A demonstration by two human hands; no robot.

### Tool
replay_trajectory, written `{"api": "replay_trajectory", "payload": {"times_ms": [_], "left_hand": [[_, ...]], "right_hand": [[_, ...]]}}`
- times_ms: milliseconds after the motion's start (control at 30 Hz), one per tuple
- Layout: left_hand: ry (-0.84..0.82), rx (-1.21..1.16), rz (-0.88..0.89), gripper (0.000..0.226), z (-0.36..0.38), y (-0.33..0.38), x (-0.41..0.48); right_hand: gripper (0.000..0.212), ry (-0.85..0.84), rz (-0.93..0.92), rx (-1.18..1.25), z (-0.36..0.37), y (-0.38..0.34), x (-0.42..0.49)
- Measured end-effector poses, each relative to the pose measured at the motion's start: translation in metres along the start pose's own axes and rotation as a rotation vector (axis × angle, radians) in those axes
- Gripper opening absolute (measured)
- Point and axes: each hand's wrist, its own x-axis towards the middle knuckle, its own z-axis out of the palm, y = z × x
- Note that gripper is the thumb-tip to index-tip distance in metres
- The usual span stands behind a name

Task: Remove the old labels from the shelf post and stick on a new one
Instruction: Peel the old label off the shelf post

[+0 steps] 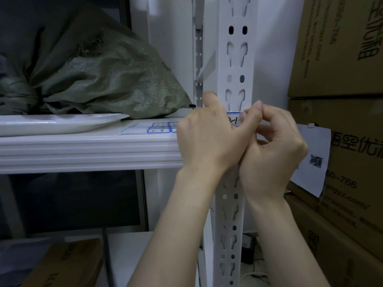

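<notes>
The white shelf post (236, 65) stood upright with its rows of keyhole slots, and both hands met in front of it where the shelf board (87, 150) joined it. A blue-edged label (233, 119) with handwriting sat on the face of the post, largely covered by the hands. The left hand (207, 139) lay against the post's left side, back toward the camera, one digit pointing up along the post's left edge and another stretched across the post under the label; whether its hidden fingers gripped anything could not be told. The right hand (273, 143), on the post's right side, had its fingers curled, thumb and forefinger pinching the label's right edge. Left of the post, a sheet of blue-edged labels (159, 127) lay on the board, then a white plate (62, 123) and a green woven sack (107, 79). Right of the post stood stacked cardboard boxes (342, 48).
</notes>
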Motion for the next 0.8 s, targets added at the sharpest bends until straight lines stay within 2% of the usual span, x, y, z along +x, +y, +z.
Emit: {"api": "replay_trajectory", "payload": {"times_ms": [467, 800], "left_hand": [[-0.007, 0.017, -0.022, 0.054, -0.0014, 0.0012, 0.0011], [-0.017, 0.013, -0.024, 0.054, -0.0021, 0.0024, 0.0004]], "right_hand": [[0.008, -0.066, -0.025, -0.066, -0.0018, -0.0004, 0.0022], [0.008, -0.035, -0.027, -0.039, -0.0033, -0.0004, 0.0024]]}}
